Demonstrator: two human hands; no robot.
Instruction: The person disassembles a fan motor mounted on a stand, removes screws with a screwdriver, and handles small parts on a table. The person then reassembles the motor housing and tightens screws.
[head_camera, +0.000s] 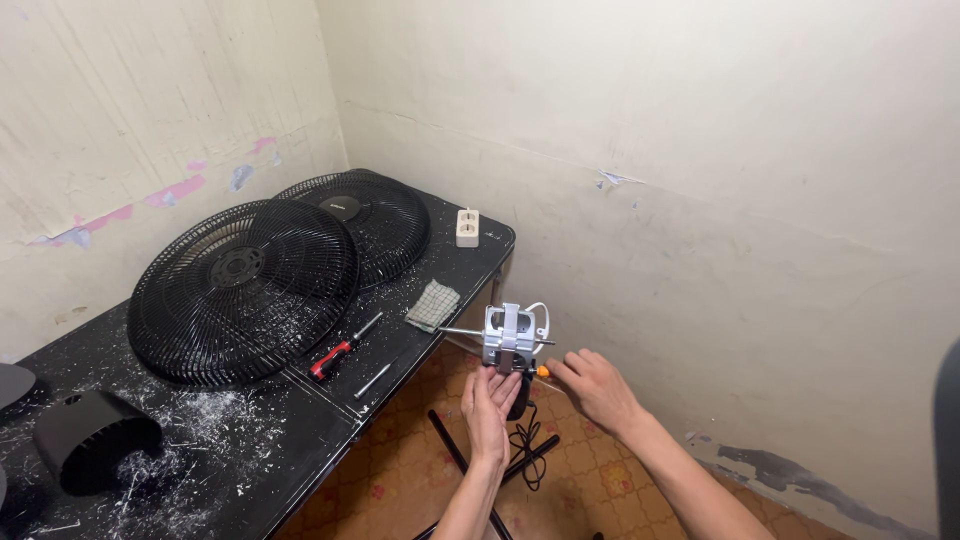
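Fan motor (508, 338), silvery with its shaft sticking out sideways, sits off the table's (300, 420) edge. My left hand (489, 400) cups it from six o'clock, fingers closed upward, seemingly to steady it. At three o'clock my right hand (590, 385) pinches an orange-handled tool (541, 371). No labels legible; a white power strip (467, 227) lies at twelve o'clock.

Even, soft light fills the room, brightest on the pale walls beyond the table (250, 440). No hard shadows fall; only faint shade gathers under the table edge and in the corner above it. The table's dark top gives a dull sheen, without glare. Focus is sharp around the table; lines bend slightly toward the frame edges. A dark blurred shape sits far right of it.
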